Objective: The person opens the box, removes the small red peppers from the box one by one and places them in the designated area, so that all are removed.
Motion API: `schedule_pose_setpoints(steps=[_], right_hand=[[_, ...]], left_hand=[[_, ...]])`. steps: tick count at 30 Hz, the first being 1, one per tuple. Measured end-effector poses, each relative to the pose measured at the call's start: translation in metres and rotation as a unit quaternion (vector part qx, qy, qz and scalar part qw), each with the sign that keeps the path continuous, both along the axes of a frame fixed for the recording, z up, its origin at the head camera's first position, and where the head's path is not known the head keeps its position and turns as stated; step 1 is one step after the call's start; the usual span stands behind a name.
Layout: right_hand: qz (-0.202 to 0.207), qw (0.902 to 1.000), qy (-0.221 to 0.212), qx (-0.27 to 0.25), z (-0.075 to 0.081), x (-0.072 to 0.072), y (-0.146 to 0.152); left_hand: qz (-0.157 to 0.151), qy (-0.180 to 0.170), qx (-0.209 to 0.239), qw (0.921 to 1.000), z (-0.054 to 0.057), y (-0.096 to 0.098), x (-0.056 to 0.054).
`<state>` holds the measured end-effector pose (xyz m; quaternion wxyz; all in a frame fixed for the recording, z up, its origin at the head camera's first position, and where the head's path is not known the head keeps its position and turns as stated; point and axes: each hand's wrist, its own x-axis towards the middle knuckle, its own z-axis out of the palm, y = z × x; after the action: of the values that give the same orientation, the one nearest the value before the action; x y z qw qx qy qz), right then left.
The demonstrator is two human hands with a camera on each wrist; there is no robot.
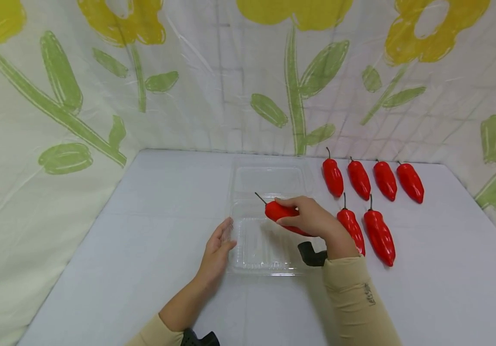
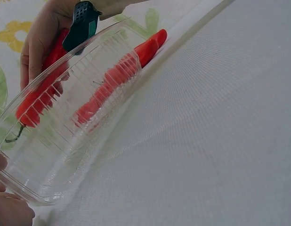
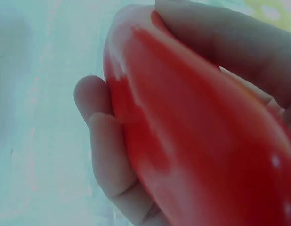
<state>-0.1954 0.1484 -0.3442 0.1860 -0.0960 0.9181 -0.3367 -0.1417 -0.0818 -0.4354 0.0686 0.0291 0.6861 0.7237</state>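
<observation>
A red pepper (image 1: 277,210) with a thin dark stem is gripped by my right hand (image 1: 310,218) above the open clear plastic clamshell container (image 1: 269,273). Its stem points to the far left in the head view. Close up in the right wrist view, fingers and thumb wrap the glossy red pepper (image 3: 197,122). My left hand (image 1: 215,254) pinches the container's left edge between thumb and fingers. Through the clear wall of the container (image 2: 46,174) in the left wrist view, the held pepper (image 2: 30,110) shows with its stem downward.
Several red peppers lie right of the container: a back row, including one pepper (image 1: 332,178), and two nearer ones, including the pepper (image 1: 379,238). The container's lid (image 1: 269,180) lies folded back. A white cloth (image 1: 166,192) covers the table; a flower-patterned curtain (image 1: 196,96) hangs behind.
</observation>
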Motion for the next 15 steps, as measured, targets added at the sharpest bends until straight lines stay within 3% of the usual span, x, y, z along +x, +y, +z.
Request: schedule_pose_setpoints(steps=[15], right_hand=[[-0.066,0.9978,0.002,0.001,0.005,0.013,0.043]], left_hand=[[-0.003,-0.004,0.009,0.9999,0.000,0.000,0.000]])
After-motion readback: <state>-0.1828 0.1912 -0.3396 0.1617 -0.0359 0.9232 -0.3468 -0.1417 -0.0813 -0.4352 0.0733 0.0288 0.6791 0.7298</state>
